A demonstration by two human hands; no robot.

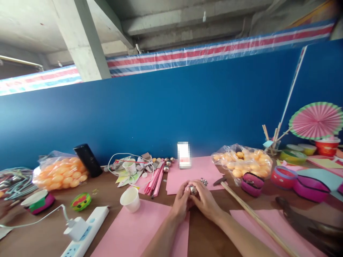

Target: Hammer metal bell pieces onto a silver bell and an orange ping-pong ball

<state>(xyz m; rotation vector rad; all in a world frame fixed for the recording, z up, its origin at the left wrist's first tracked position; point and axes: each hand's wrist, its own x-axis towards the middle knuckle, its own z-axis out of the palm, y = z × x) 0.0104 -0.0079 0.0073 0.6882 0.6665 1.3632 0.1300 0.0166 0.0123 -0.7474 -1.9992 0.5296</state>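
Observation:
At the middle of the table, my left hand (180,204) and my right hand (205,202) meet with curled fingers around a shiny silver ball (192,190), perhaps a bell. Its top shows between the fingertips; the lower part is hidden. Just beyond my right fingers lies a small cluster of silver pieces (204,181), too small to name. Behind my hands, a pink sheet (198,164) is spread out, with more silver balls (167,164) at its left edge. Another pink sheet (139,232) lies under my left forearm.
A white cup (130,200) stands on the left sheet. A hammer (249,210) with a long wooden handle lies at right. Bags of orange balls (61,175) (242,160), pink strips (155,180), a power strip (87,233) and purple pouches (252,184) surround the work spot.

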